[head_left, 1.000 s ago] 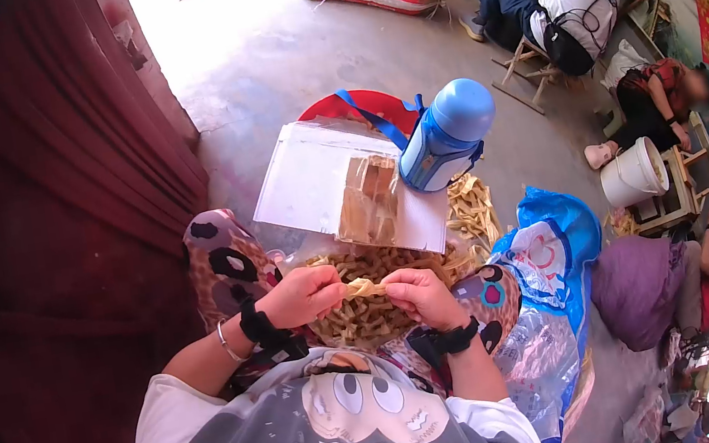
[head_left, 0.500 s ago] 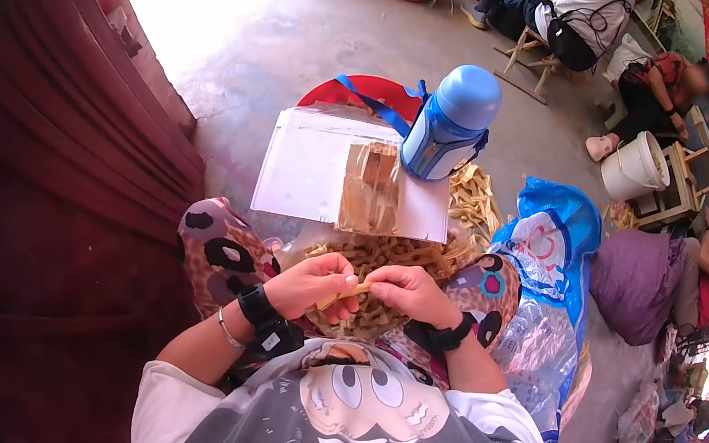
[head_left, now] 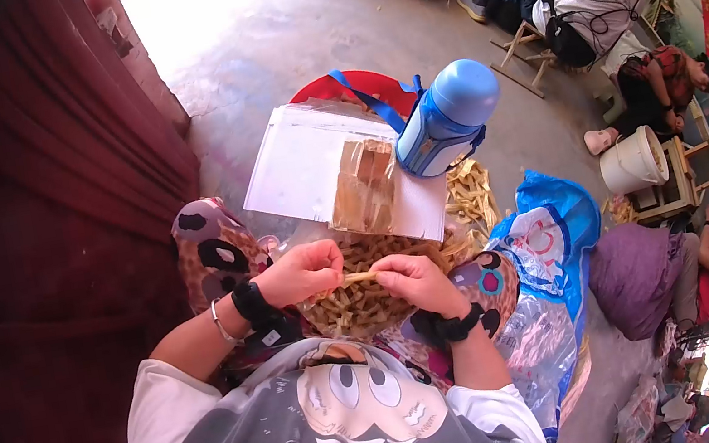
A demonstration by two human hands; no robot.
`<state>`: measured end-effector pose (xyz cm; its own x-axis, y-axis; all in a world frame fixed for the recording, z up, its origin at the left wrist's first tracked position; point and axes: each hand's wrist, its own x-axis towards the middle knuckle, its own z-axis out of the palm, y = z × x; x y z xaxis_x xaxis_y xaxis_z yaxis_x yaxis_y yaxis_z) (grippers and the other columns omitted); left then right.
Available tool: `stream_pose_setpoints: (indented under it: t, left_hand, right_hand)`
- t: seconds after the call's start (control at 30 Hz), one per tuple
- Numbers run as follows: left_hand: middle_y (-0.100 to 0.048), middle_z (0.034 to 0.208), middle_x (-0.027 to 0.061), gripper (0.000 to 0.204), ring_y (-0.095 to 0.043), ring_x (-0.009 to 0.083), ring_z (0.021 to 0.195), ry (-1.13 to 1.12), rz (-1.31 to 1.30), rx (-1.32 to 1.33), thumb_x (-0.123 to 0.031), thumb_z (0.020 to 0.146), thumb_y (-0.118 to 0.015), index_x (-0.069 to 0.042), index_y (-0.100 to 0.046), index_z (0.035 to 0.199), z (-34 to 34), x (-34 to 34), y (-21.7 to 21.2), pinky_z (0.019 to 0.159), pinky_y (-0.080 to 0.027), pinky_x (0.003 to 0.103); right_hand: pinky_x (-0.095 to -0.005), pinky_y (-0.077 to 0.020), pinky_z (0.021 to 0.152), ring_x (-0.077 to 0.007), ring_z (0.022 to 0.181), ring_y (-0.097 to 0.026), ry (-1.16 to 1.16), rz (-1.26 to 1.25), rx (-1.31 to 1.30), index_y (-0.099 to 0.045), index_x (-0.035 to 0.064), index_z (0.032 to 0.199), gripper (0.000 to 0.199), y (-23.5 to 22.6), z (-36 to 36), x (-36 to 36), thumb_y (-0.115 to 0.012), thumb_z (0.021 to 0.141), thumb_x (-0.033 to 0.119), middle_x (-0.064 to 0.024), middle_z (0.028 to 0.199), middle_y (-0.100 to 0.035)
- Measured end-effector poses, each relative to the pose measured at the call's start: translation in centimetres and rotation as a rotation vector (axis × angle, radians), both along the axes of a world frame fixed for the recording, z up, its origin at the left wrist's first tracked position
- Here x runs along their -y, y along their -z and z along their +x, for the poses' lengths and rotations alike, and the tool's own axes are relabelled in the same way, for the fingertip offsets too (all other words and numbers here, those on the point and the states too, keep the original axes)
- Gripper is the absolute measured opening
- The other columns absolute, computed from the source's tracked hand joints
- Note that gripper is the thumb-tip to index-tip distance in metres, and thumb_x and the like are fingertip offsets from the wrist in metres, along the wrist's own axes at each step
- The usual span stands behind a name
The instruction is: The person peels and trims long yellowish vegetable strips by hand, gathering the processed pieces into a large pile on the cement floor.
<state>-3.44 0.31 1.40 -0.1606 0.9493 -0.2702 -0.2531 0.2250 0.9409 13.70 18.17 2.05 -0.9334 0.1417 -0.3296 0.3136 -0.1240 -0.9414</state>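
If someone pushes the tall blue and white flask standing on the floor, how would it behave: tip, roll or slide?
The blue and white flask is tall for its base, so a push near the domed cap would probably tip it. Its body looks round, so once down it may roll. It looks hard and stiff, and its blue strap lying over the red round thing might drag behind.

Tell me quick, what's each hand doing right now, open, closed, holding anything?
Left hand: closed, pinching one end of a thin tan strip.
Right hand: closed, pinching the other end of the same strip.
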Motion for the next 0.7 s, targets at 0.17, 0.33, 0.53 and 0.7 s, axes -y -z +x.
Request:
stream_pose_setpoints:
  t: [0.17,0.33,0.53,0.7]
  left_hand:
    - [-0.059,0.078,0.0076,0.014,-0.059,0.0219,0.068,-0.160,0.277,-1.080,-0.003,0.076,-0.062,-0.005,-0.054,0.087,-1.4,-2.8,-3.0,0.060,-0.047,0.031]
    - [-0.058,0.075,0.0042,0.014,-0.058,0.0240,0.074,-0.387,0.427,-1.498,-0.007,0.073,-0.063,-0.008,-0.055,0.085,-2.5,-6.2,-2.6,0.063,-0.048,0.034]
    - [-0.057,0.071,0.0061,0.012,-0.057,0.0274,0.073,-0.344,0.065,-1.570,-0.010,0.072,-0.059,-0.007,-0.051,0.080,-3.2,-5.5,-0.6,0.062,-0.048,0.038]
    - [-0.064,0.089,0.0050,0.018,-0.061,0.0123,0.074,-0.218,0.069,-0.114,-0.011,0.090,-0.058,-0.002,-0.054,0.105,-2.5,-2.1,-2.1,0.064,-0.049,0.025]
  right_hand:
    - [-0.0259,-0.0468,0.064,-0.0122,0.069,-0.059,0.255,0.446,-0.215,-0.057,0.0032,0.099,0.013,-0.9,-2.2,-1.4,-0.058,0.089,0.011,-0.0060,0.074,-0.060]
    - [-0.0278,-0.0461,0.061,-0.0145,0.064,-0.059,0.370,0.517,-0.209,-0.056,0.0036,0.095,0.013,-0.6,-5.0,-2.6,-0.057,0.090,0.015,-0.0068,0.069,-0.061]
    - [-0.0265,-0.0455,0.055,-0.0107,0.061,-0.057,0.377,1.139,0.003,-0.056,0.0030,0.097,0.014,1.0,-4.1,-3.0,-0.058,0.089,0.015,-0.0029,0.073,-0.061]
    - [-0.0147,-0.0392,0.042,-0.0018,0.051,-0.046,0.506,-0.007,-0.132,-0.058,0.0008,0.100,0.021,-1.3,-2.5,-1.4,-0.062,0.088,0.018,0.0013,0.076,-0.058]
